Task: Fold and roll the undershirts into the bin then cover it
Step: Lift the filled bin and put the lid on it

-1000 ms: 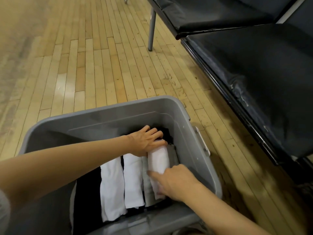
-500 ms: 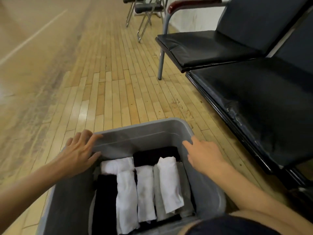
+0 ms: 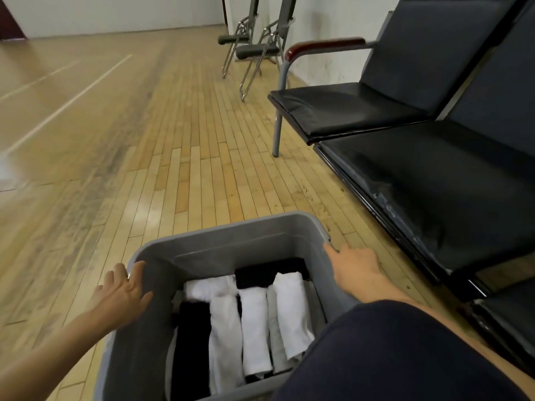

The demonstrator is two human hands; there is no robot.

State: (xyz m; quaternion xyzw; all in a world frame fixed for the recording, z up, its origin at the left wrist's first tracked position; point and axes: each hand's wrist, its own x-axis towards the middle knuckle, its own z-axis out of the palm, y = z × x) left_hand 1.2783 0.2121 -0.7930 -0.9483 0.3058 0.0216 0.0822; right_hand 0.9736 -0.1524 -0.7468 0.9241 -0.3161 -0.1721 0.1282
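Resting both hands, left hand (image 3: 121,293) and right hand (image 3: 354,263), loose-fingered and holding nothing, on the bin (image 3: 231,244) rims steadies it; the rolled undershirts (image 3: 254,328) look packed, so fetching the unseen lid comes next.

Rolled white and black undershirts (image 3: 254,325) pack the floor of the grey plastic bin (image 3: 220,241), while the space above them to the rim stays free. Bare wooden floor (image 3: 121,175) lies left and ahead; the black padded bench (image 3: 434,180) stands close on the right.
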